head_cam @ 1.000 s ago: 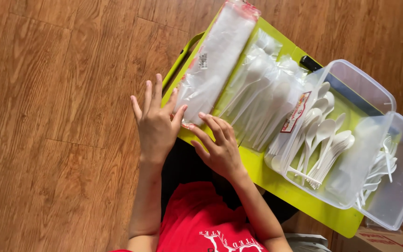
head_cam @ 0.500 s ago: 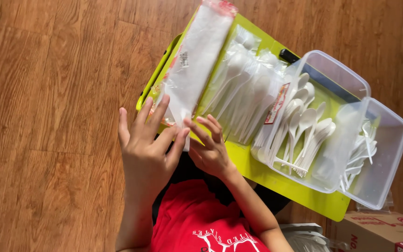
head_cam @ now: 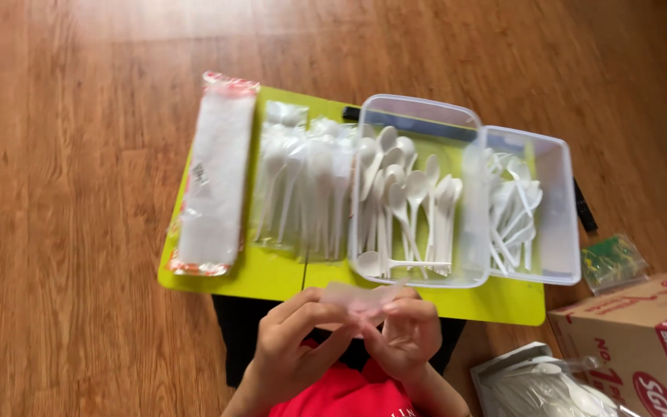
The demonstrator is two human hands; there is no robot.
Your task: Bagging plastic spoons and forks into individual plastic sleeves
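My left hand (head_cam: 296,346) and my right hand (head_cam: 406,336) meet just in front of the near edge of a lime-green table (head_cam: 272,274). Together they pinch a small clear plastic sleeve (head_cam: 357,296) between the fingertips. On the table lie a long pack of clear sleeves (head_cam: 216,174) at the left, a pile of bagged white plastic spoons (head_cam: 303,185) in the middle, and two clear plastic boxes: one (head_cam: 414,108) with loose white spoons, one (head_cam: 557,216) with white forks or spoons.
The wooden floor (head_cam: 71,232) surrounds the low table. At lower right stand a cardboard box (head_cam: 642,340), a small green packet (head_cam: 614,261) and a plastic bag of more cutlery (head_cam: 534,386). A dark thin object (head_cam: 584,208) lies by the table's right edge.
Both hands have left the long sleeve pack and drawn back towards me, now holding a single small sleeve. The camera view has shifted so the table sits squarer.
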